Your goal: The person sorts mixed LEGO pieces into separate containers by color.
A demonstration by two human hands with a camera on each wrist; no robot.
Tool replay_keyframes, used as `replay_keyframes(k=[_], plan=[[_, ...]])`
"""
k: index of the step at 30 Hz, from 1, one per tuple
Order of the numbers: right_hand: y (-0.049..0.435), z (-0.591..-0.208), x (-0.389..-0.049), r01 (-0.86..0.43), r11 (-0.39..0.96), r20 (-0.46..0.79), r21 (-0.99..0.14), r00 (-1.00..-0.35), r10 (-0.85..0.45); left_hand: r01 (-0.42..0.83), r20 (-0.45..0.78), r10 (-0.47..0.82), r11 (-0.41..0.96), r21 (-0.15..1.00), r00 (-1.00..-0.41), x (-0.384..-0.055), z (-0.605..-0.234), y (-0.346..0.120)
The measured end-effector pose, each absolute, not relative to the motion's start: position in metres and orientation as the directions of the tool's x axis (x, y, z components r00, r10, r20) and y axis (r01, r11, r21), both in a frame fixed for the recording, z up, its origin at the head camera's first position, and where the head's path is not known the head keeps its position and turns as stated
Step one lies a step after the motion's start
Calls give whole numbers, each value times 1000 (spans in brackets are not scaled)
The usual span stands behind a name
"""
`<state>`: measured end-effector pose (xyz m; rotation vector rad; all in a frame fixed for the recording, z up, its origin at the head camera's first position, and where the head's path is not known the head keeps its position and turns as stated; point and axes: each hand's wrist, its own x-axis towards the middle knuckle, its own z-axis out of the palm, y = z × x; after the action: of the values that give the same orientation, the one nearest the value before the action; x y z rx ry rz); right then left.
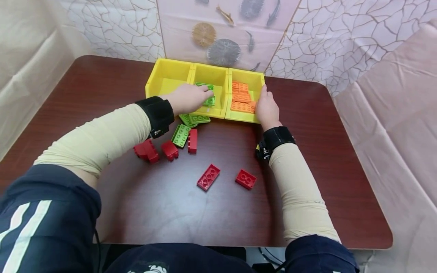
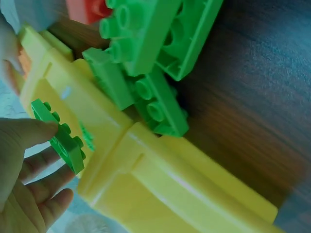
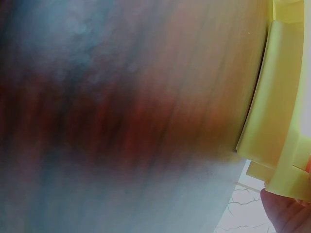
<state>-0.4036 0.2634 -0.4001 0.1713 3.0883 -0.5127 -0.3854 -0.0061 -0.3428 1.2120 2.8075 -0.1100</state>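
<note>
In the left wrist view my left hand (image 2: 29, 170) pinches a green toy brick (image 2: 63, 143) between thumb and fingers. From the head view, this left hand (image 1: 187, 99) is over the middle compartment of a yellow bin (image 1: 221, 91), where green bricks (image 1: 209, 101) show beside the fingers. My right hand (image 1: 268, 108) grips the bin's right end wall, at the compartment with several orange bricks (image 1: 243, 106). Just in front of the bin lie green bricks (image 1: 180, 135), some overlapping, close below the left wrist.
Red bricks (image 1: 146, 151) lie left of centre, partly beside the left forearm. One red brick (image 1: 192, 141) stands next to the green ones; two others, a longer one (image 1: 208, 177) and a shorter one (image 1: 246, 179), lie nearer the table's (image 1: 164, 216) front edge.
</note>
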Motion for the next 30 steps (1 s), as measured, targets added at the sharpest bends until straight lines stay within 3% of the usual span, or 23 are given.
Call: replay_keyframes(k=[17,25,30], plan=[[264,-403,-407,114,946,-18,-305,-993,114,705,-181,688,708,-47,-703,-393,-359,-13],[261,-403,-405,116,949,-20,-294,-993,115,741,-99,734,664,-104,-672,-384,-367,-24],[261,-400,-404,104,950,-4,-293,-994,108,775,21,780,624,-105,-625,-367,-367,-36]])
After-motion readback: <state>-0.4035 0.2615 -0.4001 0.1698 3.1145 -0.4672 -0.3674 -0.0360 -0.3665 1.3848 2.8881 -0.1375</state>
